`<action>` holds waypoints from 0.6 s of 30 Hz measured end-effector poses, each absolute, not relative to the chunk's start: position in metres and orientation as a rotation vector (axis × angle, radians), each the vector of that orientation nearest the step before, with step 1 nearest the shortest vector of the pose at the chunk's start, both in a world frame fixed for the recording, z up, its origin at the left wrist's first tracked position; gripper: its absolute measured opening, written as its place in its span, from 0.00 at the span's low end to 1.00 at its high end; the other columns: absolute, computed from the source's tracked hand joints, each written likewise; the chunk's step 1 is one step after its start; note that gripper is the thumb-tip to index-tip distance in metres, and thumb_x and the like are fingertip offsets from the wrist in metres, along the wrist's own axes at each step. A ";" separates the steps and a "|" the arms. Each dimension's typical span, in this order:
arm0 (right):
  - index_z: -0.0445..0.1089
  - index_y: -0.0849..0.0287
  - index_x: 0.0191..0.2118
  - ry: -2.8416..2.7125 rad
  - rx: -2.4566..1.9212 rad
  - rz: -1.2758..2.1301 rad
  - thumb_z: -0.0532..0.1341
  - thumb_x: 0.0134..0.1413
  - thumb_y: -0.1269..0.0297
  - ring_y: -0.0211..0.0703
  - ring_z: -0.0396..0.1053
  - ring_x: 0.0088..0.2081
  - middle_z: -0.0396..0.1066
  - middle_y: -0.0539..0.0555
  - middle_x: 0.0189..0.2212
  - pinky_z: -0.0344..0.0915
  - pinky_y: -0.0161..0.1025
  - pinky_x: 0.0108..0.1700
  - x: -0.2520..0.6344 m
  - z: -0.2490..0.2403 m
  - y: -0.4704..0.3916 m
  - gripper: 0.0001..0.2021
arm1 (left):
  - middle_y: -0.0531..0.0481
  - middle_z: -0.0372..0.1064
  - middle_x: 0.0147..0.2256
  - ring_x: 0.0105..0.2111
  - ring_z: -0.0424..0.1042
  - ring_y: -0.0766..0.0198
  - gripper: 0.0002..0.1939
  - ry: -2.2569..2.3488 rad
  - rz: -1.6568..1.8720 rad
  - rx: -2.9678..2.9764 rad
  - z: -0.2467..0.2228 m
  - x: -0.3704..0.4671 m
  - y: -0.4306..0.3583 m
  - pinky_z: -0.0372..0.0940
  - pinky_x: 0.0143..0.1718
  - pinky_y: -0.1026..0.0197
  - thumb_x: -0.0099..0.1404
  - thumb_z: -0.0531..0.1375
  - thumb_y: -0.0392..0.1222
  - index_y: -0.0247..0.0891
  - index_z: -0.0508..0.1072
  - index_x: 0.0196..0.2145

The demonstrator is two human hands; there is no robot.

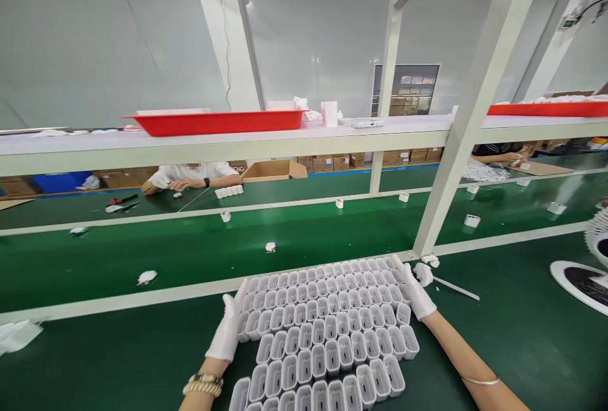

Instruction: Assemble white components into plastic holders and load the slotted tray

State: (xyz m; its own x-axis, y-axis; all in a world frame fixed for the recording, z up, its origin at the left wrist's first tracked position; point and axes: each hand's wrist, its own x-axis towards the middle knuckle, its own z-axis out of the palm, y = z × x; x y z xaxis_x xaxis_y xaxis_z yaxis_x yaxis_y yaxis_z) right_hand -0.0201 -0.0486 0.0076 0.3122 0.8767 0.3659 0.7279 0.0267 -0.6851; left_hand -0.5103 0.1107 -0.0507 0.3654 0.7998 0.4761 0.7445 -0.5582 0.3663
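Several rows of small white open-topped plastic cases [332, 328] stand packed together on the green bench, some with a dark slot inside. My left hand [227, 330], in a white glove, lies with fingers stretched along the left side of the back rows. On the opposite side my right hand [414, 290], also gloved, is stretched flat along the right ends of those rows. Both palms face inward and seem to touch the outer cases. The front rows stick out unevenly, and one case [403, 314] sits slightly apart near my right wrist.
Beyond the bench edge runs a green conveyor belt [190, 259] carrying scattered small white parts. A white post [441, 196] rises beside my right hand, supporting a shelf with a red tray [223, 123]. A white fan [584, 271] stands right. A co-worker [194, 177] sits across.
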 end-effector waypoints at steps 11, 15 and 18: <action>0.69 0.54 0.58 -1.800 -1.956 0.184 0.60 0.67 0.56 0.54 0.65 0.61 0.65 0.59 0.61 0.67 0.56 0.59 -0.011 -0.002 -0.052 0.18 | 0.36 0.53 0.69 0.70 0.48 0.49 0.37 1.240 1.050 3.069 -0.078 -0.523 0.126 0.43 0.68 0.25 0.69 0.30 0.23 0.42 0.19 0.70; 0.69 0.53 0.59 -1.825 -1.993 0.186 0.61 0.66 0.56 0.55 0.63 0.62 0.64 0.59 0.62 0.66 0.56 0.60 -0.013 -0.001 -0.052 0.18 | 0.37 0.55 0.69 0.70 0.48 0.50 0.36 1.220 1.016 3.036 -0.072 -0.525 0.126 0.45 0.68 0.25 0.70 0.28 0.23 0.45 0.17 0.69; 0.68 0.52 0.59 -1.795 -2.008 0.186 0.62 0.66 0.56 0.55 0.63 0.63 0.63 0.58 0.63 0.65 0.56 0.61 -0.015 0.001 -0.050 0.19 | 0.38 0.57 0.68 0.70 0.52 0.51 0.35 1.217 0.967 3.050 -0.068 -0.526 0.125 0.53 0.67 0.29 0.70 0.28 0.24 0.47 0.20 0.69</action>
State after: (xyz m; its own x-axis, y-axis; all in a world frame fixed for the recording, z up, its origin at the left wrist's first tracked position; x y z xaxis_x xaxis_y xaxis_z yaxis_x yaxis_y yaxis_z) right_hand -0.0154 -0.0504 0.0006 0.1493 0.9709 0.1870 0.9121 -0.0622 -0.4053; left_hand -0.5261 0.1255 -0.0682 0.5957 0.5427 0.5921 0.6996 -0.7128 -0.0506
